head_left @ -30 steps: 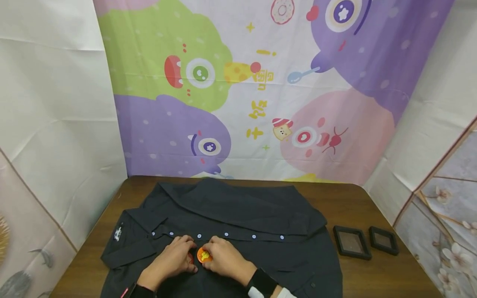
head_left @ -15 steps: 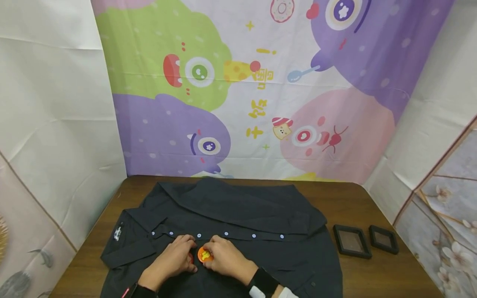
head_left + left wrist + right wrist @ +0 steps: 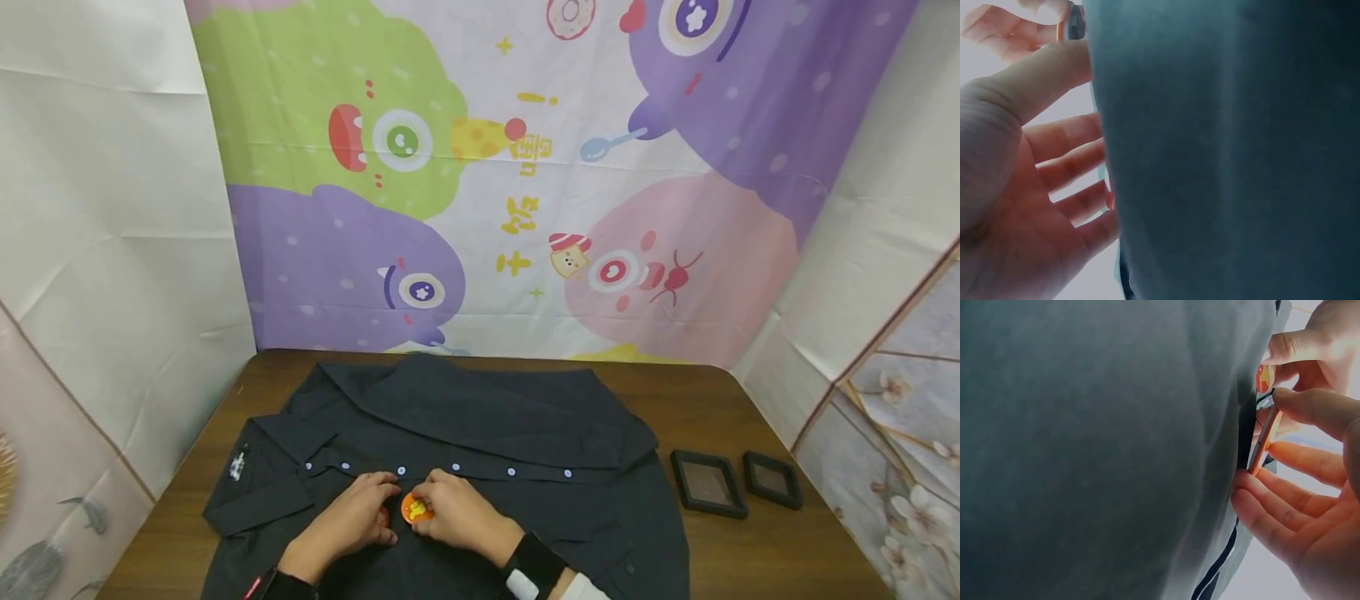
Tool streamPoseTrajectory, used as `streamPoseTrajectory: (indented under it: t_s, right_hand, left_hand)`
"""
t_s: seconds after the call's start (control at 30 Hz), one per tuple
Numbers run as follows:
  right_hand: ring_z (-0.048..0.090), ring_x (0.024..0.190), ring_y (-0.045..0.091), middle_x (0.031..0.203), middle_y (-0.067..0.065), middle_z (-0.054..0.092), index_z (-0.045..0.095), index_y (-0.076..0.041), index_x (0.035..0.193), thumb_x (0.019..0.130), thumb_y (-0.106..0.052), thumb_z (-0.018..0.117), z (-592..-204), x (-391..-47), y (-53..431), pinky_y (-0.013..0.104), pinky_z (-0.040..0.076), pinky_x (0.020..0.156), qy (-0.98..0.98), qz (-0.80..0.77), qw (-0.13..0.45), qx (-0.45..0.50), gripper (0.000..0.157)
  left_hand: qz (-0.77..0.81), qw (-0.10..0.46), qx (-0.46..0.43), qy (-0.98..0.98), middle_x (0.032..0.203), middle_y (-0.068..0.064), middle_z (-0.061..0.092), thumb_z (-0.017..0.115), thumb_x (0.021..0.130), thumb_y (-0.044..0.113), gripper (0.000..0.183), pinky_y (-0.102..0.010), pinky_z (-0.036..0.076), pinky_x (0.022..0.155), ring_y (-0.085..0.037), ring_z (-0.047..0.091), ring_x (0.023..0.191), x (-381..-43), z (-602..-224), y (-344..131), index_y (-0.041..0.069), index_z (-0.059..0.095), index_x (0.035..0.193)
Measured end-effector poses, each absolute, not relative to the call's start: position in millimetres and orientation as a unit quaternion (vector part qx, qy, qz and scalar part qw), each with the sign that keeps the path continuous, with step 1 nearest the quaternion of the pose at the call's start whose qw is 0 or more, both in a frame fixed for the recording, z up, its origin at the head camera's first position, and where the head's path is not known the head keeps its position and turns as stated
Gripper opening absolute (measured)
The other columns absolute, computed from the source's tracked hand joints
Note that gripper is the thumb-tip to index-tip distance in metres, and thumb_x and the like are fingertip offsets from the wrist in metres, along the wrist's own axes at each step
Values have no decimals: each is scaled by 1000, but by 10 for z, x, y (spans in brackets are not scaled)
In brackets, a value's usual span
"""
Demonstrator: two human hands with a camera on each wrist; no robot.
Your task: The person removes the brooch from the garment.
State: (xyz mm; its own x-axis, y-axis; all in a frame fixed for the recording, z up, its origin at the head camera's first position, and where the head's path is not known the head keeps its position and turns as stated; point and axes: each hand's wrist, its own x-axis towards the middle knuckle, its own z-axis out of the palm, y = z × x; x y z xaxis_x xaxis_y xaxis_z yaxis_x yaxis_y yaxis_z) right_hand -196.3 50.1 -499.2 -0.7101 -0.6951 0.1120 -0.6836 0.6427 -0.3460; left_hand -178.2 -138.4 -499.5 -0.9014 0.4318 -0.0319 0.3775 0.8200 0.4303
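A black button-up shirt point(image 3: 525, 417) lies spread out on the table. Just below its row of pale buttons, my right hand point(image 3: 461, 510) pinches a round orange pin badge point(image 3: 416, 507) with a yellow figure on it. The right wrist view shows this badge point(image 3: 1264, 441) edge-on between thumb and fingers, tilted against the cloth, its grey back towards the shirt. Beside it my left hand point(image 3: 351, 518) rests on the shirt, thumb and fairly straight fingers point(image 3: 1063, 134) spread apart at the cloth. A red badge point(image 3: 385, 517) shows partly from under that hand, mostly hidden.
Two black square frames point(image 3: 708, 483) point(image 3: 772, 480) lie on the brown wooden table point(image 3: 795, 558) to the right of the shirt. Behind the table hangs a cartoon-printed curtain point(image 3: 517, 317). A white patch point(image 3: 237, 465) marks the shirt's left side.
The right hand and the orange badge have shifted slightly to the right and up, and the badge has turned a little. The left hand stays nearly in place.
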Motion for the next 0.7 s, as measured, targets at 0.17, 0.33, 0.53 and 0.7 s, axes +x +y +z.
streamPoseTrajectory:
  t_s: [0.17, 0.33, 0.53, 0.7]
  right_hand:
    - [47, 70, 0, 88, -3, 56, 68, -13, 109, 77, -29, 74, -4987, -1963, 521, 14, 45, 62, 905, -196, 25, -376, 36]
    - [48, 71, 0, 88, -3, 56, 68, -13, 109, 76, -28, 74, -4972, -1967, 548, 15, 46, 63, 907, -200, 24, -371, 37]
    - [48, 71, 1, 89, -3, 57, 68, -12, 109, 76, -28, 74, -4950, -1959, 572, 16, 46, 64, 907, -202, 17, -368, 37]
    - [49, 73, 1, 91, -2, 57, 67, -11, 110, 77, -27, 74, -4946, -1951, 586, 16, 47, 65, 907, -203, 17, -368, 38]
  left_hand:
    - [203, 54, 223, 952, 117, -22, 58, 83, 60, 21, 55, -56, 44, 94, -40, 49, 111, -1767, -4989, -1360, -6, 63, 103]
    - [204, 48, 225, 952, 117, -22, 58, 84, 60, 20, 55, -57, 44, 93, -41, 49, 111, -1765, -4971, -1352, -7, 63, 102]
    - [202, 58, 220, 953, 117, -22, 58, 83, 61, 22, 55, -56, 44, 93, -40, 49, 112, -1765, -4959, -1342, -7, 63, 103]
    - [199, 74, 206, 955, 118, -21, 57, 83, 63, 24, 54, -56, 43, 94, -39, 48, 113, -1768, -4977, -1329, -6, 63, 104]
